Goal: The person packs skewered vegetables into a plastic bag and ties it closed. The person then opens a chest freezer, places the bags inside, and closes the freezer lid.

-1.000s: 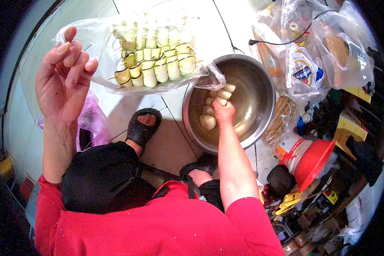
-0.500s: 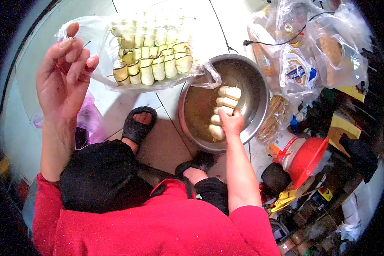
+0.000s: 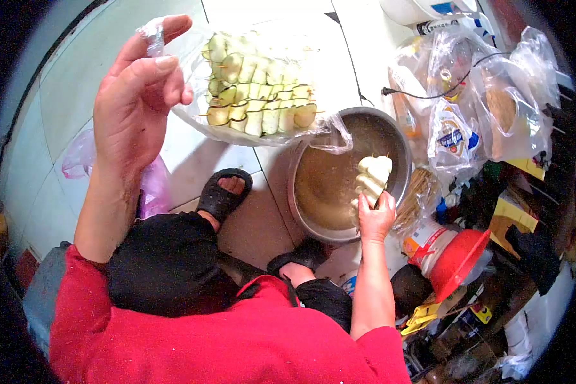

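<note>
My right hand [image 3: 377, 216] grips a skewer of thick, pale slices [image 3: 373, 176] over the right side of a metal basin [image 3: 296, 201] that holds cloudy liquid. Raised at the upper left, my left hand [image 3: 137, 96] has curled fingers, with clear plastic around one finger. From its fingers stretches the edge of a clear plastic bag [image 3: 195, 125], which appears pinched there, though the grip is partly hidden. Several skewers of folded, dark-edged green vegetable slices [image 3: 262, 115] lie in rows in this bag. One bag corner hangs over the basin's rim.
Right of the basin lie a bundle of wooden sticks [image 3: 422, 195], a red-lidded tub [image 3: 457, 262] and filled clear bags [image 3: 454, 128] with a black cable [image 3: 416, 95] across them. A pink bag [image 3: 153, 189] rests on the tiled floor near my sandal [image 3: 225, 198].
The view has shifted, so the scene sits lower and farther right. In my right hand the pale skewer has moved toward the basin's right side and is now gripped near its lower end.
</note>
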The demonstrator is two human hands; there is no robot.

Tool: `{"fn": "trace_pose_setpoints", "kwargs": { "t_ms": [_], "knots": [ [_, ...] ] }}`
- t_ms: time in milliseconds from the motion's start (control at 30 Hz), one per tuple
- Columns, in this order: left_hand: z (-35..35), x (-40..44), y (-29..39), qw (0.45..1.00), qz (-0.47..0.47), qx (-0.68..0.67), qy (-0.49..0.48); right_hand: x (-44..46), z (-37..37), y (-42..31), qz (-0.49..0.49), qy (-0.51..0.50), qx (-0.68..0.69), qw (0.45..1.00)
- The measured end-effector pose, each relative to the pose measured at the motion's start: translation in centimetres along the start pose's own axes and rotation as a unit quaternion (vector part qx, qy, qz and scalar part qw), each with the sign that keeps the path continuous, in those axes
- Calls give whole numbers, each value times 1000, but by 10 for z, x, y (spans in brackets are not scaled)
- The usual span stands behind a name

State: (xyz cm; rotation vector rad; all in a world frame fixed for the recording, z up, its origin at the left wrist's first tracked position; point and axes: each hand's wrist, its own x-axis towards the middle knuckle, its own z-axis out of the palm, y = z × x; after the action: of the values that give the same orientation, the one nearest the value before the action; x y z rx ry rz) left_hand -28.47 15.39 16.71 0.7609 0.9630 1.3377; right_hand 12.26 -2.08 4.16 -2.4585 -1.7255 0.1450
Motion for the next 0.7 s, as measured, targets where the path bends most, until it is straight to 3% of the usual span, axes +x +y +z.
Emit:
{"fn": "trace_pose_setpoints", "kwargs": {
  "t_ms": [167, 233, 333, 367, 467, 500, 567, 600, 700],
  "knots": [
    [-6, 5, -3, 999, 16, -30, -24, 9, -9, -3, 43, -28, 14, 999],
    [4, 9, -6, 992, 97, 27, 74, 13, -4, 4, 33, 16, 47, 998],
    [5, 15, -10, 988, 122, 32, 88, 17, -5, 13, 16, 17, 2, 1000],
    [-1, 17, -9, 988, 123, 33, 91, 21, -14, 6, 69, -25, 9, 997],
    [-19, 21, -3, 998, -6, -61, -28, 28, -14, 7, 73, 6, 80, 994],
    [-20, 19, -1, 998, -1, -62, -27, 32, -14, 8, 80, 11, 83, 993],
    [-19, 18, 4, 976, -78, -185, -79, 43, -30, -15, 97, 12, 296, 950],
    [-14, 18, 8, 981, -75, -166, -66, 51, -43, -37, 76, 1, 382, 921],
    [-5, 17, 12, 981, -103, -136, -92, 82, -87, -95, -67, -43, 329, 941]
  ]
}}
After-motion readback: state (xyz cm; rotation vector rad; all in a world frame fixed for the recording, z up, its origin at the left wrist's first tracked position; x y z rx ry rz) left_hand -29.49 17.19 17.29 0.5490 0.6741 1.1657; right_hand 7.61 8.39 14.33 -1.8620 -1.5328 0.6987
